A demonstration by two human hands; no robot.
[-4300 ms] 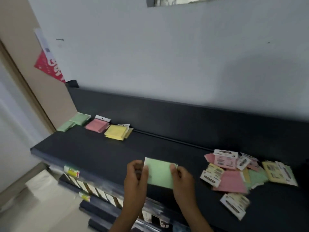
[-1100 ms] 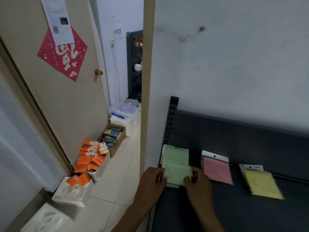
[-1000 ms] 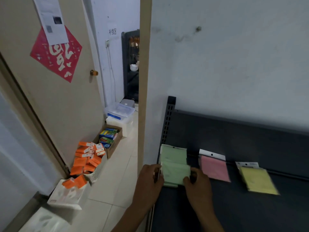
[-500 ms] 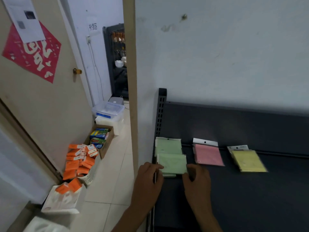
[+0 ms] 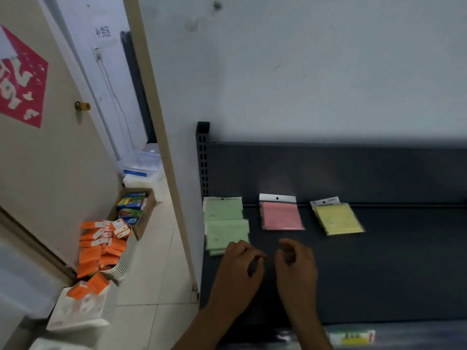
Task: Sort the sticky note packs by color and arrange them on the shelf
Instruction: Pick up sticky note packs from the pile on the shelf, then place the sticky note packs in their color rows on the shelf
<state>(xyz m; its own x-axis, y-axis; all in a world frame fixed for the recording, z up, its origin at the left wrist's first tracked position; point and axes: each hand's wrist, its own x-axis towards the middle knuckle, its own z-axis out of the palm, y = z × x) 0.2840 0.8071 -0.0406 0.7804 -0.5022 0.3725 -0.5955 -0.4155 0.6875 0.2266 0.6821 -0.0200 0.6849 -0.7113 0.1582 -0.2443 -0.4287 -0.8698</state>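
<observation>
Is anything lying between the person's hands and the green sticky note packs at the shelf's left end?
Nothing visible does. The left hand overlaps the near corner of the green sticky note packs; the right hand hovers beside it over the bare dark metal shelf.

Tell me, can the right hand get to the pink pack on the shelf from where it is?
Probably yes. The right hand holds nothing and hovers just in front of the pink pack, with only bare shelf between them.

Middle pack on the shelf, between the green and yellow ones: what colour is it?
Pink, with a white header strip: the middle pack, seen in the head view.
</observation>
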